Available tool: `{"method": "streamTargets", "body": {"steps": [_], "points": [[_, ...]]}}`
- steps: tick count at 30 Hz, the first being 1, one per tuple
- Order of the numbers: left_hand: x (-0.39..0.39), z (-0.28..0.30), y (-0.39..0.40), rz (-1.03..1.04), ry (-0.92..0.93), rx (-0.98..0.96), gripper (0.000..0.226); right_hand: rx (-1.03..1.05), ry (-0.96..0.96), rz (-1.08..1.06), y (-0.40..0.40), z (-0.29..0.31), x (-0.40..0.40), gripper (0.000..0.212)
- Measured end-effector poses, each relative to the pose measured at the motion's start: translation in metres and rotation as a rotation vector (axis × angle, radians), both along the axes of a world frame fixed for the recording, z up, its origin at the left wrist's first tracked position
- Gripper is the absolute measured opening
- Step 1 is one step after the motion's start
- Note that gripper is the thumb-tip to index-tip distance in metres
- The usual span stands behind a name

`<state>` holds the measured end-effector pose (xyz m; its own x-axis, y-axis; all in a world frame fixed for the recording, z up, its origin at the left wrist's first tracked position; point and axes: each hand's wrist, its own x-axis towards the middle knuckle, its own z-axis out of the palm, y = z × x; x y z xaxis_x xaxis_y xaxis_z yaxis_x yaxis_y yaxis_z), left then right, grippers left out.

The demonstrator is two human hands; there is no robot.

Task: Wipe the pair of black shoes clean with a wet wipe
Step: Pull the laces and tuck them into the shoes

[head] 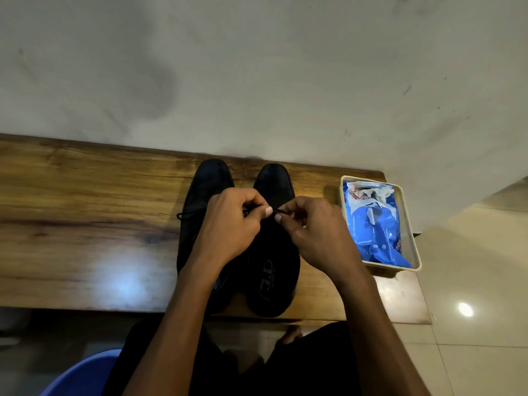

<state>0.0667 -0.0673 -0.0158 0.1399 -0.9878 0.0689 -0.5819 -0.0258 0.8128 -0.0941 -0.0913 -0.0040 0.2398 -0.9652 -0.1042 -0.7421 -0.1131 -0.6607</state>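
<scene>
Pair of black leather lace-up shoes (274,252) sits toes-away on the wooden tabletop (85,224). Both hands — left (228,227), right (317,232) — pinch the thin black lace (273,210), likely securing it. Blue wet-wipe pack (377,232) waits in the cream tray (411,221), within right reach.

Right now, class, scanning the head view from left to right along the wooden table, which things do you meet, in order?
Left shoe → left hand → right hand → blue wet wipe pack in its tray.
</scene>
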Motion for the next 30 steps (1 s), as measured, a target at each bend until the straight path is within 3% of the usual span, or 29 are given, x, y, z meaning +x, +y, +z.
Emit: {"method": "streamTargets", "body": {"steps": [3, 6, 8, 11, 17, 19, 25, 28, 30], "points": [[0.000, 0.001, 0.002, 0.014, 0.001, 0.008, 0.007, -0.111, 0.220, -0.058, 0.003, 0.005, 0.002, 0.018], [-0.001, 0.001, 0.001, 0.013, 0.000, 0.023, 0.006, -0.121, 0.214, -0.065, 0.004, 0.017, -0.004, 0.018], [-0.002, 0.002, 0.001, 0.012, -0.005, 0.027, 0.006, 0.028, 0.022, -0.014, 0.005, 0.026, -0.007, 0.022], [-0.003, 0.003, 0.002, 0.029, -0.015, 0.022, 0.007, 0.319, -0.363, -0.136, 0.007, 0.029, -0.011, 0.033], [-0.004, 0.003, 0.002, 0.048, -0.033, 0.019, 0.008, 0.423, -1.084, -0.296, -0.003, 0.039, -0.028, 0.038], [-0.003, 0.003, 0.002, 0.051, -0.016, 0.019, 0.007, 0.403, -1.212, -0.353, -0.004, 0.040, -0.034, 0.037], [0.000, 0.006, -0.002, 0.063, -0.060, -0.006, 0.002, 0.377, -1.337, -0.503, -0.011, 0.018, -0.038, 0.035], [0.006, 0.005, -0.004, 0.114, -0.184, 0.028, 0.006, 0.289, -1.261, -0.591, -0.015, 0.002, -0.042, 0.033], [0.010, 0.006, -0.003, 0.146, -0.315, 0.087, 0.008, 0.211, -1.097, -0.613, -0.017, -0.011, -0.047, 0.035]]}}
